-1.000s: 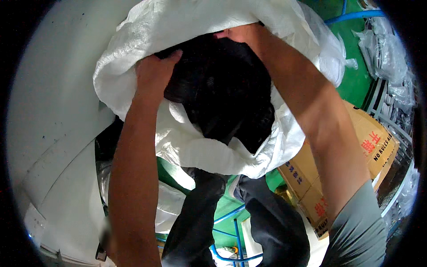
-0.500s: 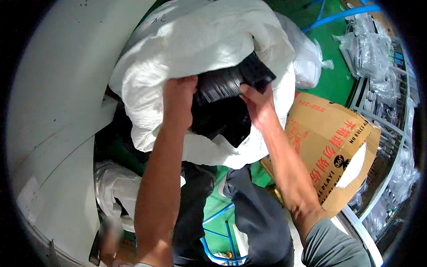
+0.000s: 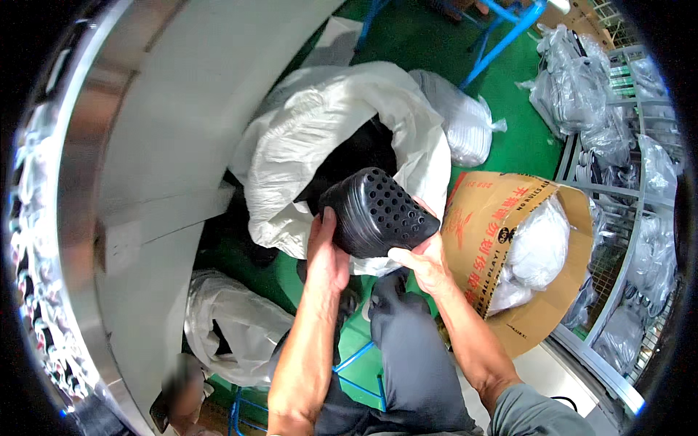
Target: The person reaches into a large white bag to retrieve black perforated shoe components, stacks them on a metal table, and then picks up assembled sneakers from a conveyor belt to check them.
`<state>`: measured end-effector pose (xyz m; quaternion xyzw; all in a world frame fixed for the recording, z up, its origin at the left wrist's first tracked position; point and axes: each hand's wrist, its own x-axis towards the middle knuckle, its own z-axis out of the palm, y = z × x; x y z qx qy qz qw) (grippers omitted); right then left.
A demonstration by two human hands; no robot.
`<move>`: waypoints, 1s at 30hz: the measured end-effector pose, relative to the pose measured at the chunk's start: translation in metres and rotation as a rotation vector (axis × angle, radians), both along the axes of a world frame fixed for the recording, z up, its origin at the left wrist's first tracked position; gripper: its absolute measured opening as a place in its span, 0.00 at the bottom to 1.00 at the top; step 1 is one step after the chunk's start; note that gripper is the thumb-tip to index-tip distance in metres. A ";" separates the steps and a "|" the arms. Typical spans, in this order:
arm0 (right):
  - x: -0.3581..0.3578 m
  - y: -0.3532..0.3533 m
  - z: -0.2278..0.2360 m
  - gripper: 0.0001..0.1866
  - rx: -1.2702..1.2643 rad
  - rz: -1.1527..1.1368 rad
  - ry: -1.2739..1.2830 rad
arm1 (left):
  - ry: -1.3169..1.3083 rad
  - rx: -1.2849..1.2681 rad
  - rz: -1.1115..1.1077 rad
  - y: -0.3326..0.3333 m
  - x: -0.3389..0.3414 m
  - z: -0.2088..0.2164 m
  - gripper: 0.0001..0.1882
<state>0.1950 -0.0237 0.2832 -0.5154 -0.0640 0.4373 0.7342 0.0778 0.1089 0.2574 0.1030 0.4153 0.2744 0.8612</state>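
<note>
Between my two hands is a thick stack of nested black pieces [image 3: 374,211], curved and dotted with round holes on the face toward the right. My left hand [image 3: 329,251] grips its left side. At the lower right edge my right hand [image 3: 427,263] clasps it, thumb along the underside. Just beyond stands a large white woven sack [image 3: 291,138] with its mouth folded open. More black material [image 3: 363,149] lies inside it, too dark to make out piece by piece.
To the right, an open cardboard box [image 3: 472,225] holds white bundles [image 3: 538,243]. A metal rack [image 3: 640,182] with bagged goods stands beyond. A pale panel [image 3: 182,145] rises at left. Another white sack [image 3: 247,327] and part of a person [image 3: 185,400] are at lower left.
My hands have lifted the black stack out of the sack's mouth toward me and turned it, so its holes now show. The view has shifted, revealing the box's contents.
</note>
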 end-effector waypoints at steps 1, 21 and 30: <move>0.002 -0.002 0.013 0.56 0.014 0.046 -0.075 | 0.012 0.031 0.045 -0.006 -0.002 0.022 0.26; -0.023 0.021 0.012 0.47 -0.676 0.722 0.093 | 0.046 -0.403 0.072 -0.069 -0.092 -0.007 0.28; 0.095 0.102 -0.137 0.33 -0.475 0.423 0.577 | 0.467 -0.037 -0.148 0.082 0.037 -0.118 0.24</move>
